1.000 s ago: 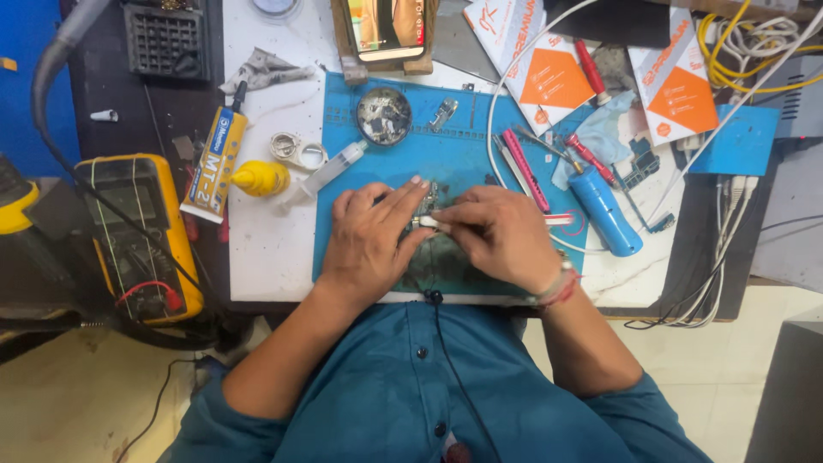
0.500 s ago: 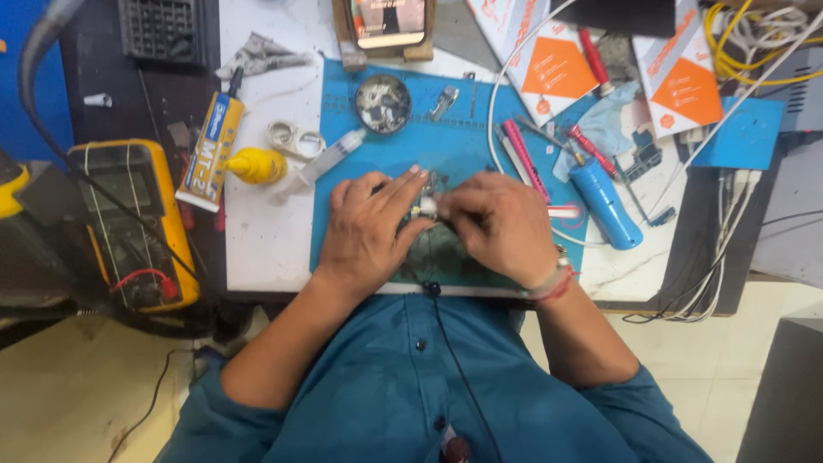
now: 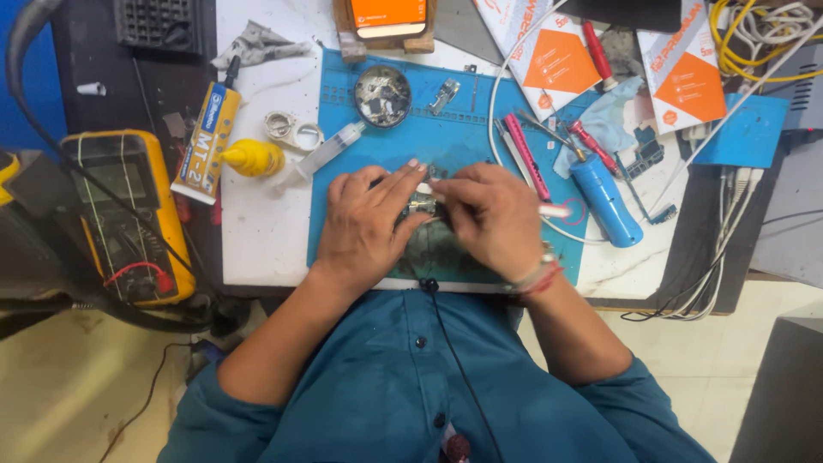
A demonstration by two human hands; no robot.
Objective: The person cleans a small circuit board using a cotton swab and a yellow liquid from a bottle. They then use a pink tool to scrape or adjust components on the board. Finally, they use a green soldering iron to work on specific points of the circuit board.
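**Both hands pinching a small part over the mat**

Left hand (image 3: 370, 221) and right hand (image 3: 495, 216) are meeting at frame centre, fingers closing on a small metal part (image 3: 422, 204) over the blue mat (image 3: 467, 137). Blue cylinder (image 3: 605, 199) is lying right of them; yellow multimeter (image 3: 129, 214) is sitting far left on the worktop (image 3: 261, 231).

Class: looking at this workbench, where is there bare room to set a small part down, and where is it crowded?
Bare white table lies between the yellow multimeter and the blue mat, below the syringe. The left hand and right hand fill mid-mat; right of them, around the blue cylinder, is crowded.
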